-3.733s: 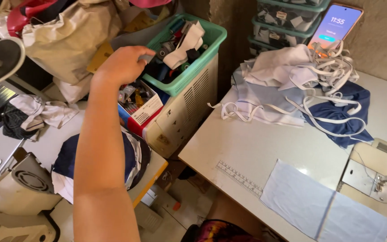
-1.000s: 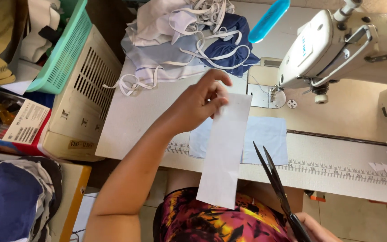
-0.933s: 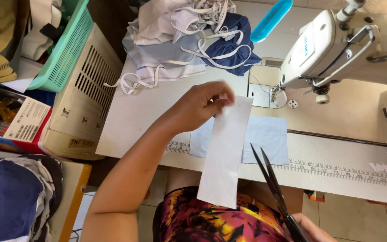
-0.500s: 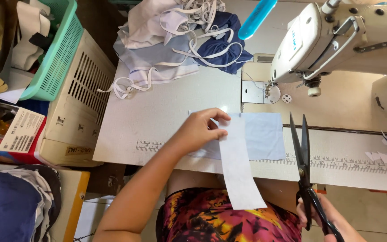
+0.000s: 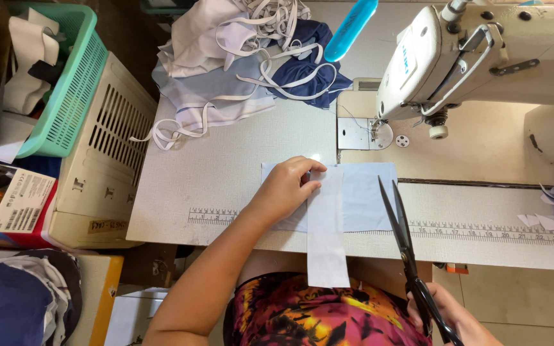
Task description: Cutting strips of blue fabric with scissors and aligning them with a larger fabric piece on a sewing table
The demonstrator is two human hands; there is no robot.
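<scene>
My left hand point(image 5: 285, 188) pinches the top edge of a long white strip of fabric point(image 5: 327, 238) and lays it on a light blue rectangle of cloth point(image 5: 361, 200) on the sewing table point(image 5: 226, 179). The strip's lower end hangs over the table's front edge. My right hand point(image 5: 447, 314) grips the handles of black scissors point(image 5: 400, 224), blades nearly closed and pointing away from me, just right of the strip.
A white sewing machine point(image 5: 476, 57) stands at the right. A heap of white and navy cloth with elastic bands point(image 5: 238, 64) lies at the back. A green basket point(image 5: 59, 83) sits on a beige crate point(image 5: 104, 166) to the left. A ruler strip point(image 5: 482, 232) runs along the front edge.
My left hand has brought the white strip down from mid-air onto the blue cloth. My right hand has swung the scissors upright beside it and closer to the strip.
</scene>
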